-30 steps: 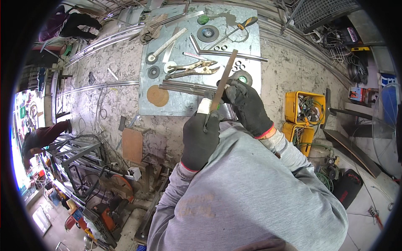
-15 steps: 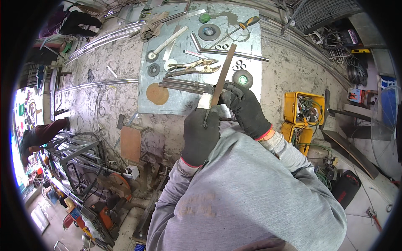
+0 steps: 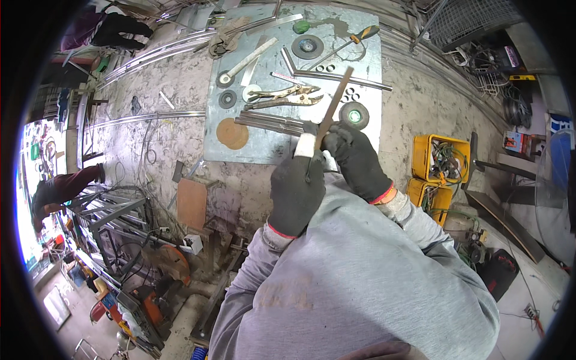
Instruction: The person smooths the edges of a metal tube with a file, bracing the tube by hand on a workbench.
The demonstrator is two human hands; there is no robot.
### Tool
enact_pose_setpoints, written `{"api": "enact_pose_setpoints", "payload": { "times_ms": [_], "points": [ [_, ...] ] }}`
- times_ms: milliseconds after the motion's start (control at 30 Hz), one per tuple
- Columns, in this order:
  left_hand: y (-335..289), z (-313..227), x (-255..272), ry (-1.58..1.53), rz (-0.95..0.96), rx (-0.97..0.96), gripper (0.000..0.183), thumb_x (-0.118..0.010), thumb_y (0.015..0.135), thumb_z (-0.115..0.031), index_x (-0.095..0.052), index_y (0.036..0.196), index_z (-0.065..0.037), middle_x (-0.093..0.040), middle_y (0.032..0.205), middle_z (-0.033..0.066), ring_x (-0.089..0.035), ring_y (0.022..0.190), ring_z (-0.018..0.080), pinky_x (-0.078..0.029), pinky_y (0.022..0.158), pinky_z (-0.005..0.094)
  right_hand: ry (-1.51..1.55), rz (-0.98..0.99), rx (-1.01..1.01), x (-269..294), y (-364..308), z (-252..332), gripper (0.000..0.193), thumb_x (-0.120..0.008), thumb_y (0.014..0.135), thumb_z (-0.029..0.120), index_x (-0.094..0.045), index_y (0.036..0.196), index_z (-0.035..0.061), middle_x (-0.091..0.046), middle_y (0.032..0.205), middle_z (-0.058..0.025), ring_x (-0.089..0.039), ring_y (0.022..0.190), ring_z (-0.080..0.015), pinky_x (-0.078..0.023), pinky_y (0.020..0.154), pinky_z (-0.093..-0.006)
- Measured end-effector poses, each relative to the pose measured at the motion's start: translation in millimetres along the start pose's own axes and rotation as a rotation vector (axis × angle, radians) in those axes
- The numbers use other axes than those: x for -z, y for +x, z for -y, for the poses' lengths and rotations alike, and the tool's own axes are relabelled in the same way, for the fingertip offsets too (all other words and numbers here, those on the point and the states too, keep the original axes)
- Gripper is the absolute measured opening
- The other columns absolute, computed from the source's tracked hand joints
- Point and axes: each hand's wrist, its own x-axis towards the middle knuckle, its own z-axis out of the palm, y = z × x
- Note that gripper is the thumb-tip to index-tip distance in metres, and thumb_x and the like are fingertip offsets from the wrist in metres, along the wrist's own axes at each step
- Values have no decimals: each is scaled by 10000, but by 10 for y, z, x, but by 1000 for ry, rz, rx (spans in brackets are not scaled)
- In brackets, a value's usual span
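In black gloves, both my hands meet in front of my chest at the near edge of the metal-topped table (image 3: pixel 264 153). My left hand (image 3: pixel 297 189) is closed round the lower end of a flat brown file-like bar (image 3: pixel 336 105), which slants up and right over the table. White wrapping (image 3: pixel 305 145) shows on a finger of that glove. My right hand (image 3: pixel 360 162) has its fingers curled close beside the bar; what they hold is hidden. Metal tubes (image 3: pixel 273 122) lie just beyond my left fingers. Locking pliers (image 3: pixel 285 96) and small metal rings (image 3: pixel 351 95) are farther back.
Grinding discs (image 3: pixel 354 115), an L-shaped metal tube (image 3: pixel 336 77) and a screwdriver (image 3: pixel 363 34) lie on the table. Yellow crates (image 3: pixel 441 139) with cables stand at right. A brown board (image 3: pixel 192 204) and machinery fill the left. Other people (image 3: pixel 66 186) are at far left.
The whole view has shifted slightly to the right. The bar leans a little more to the right, its tip nearer the rings. Both hands keep their hold close together.
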Motion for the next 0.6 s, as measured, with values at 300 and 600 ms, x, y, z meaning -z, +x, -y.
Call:
{"api": "enact_pose_setpoints", "payload": {
  "times_ms": [300,600],
  "points": [
    [93,13,12,38,-64,-14,282,-660,1041,-191,-647,864,27,-637,717,192,-619,614,338,-435,580,468,89,4,58,-7,9,-68,369,-640,1113,263,-664,1345,-22,-705,1143,-41,-631,1036,-117,-528,939,-294],
    [80,-125,477,-321,28,50,176,-630,1025,-76,-680,899,37,-631,744,80,-590,608,164,-448,568,306,488,216,119,120,119,-75,546,-610,1126,425,-583,1428,-29,-653,1139,-55,-630,1088,-197,-503,1015,-343]
  ]
}}
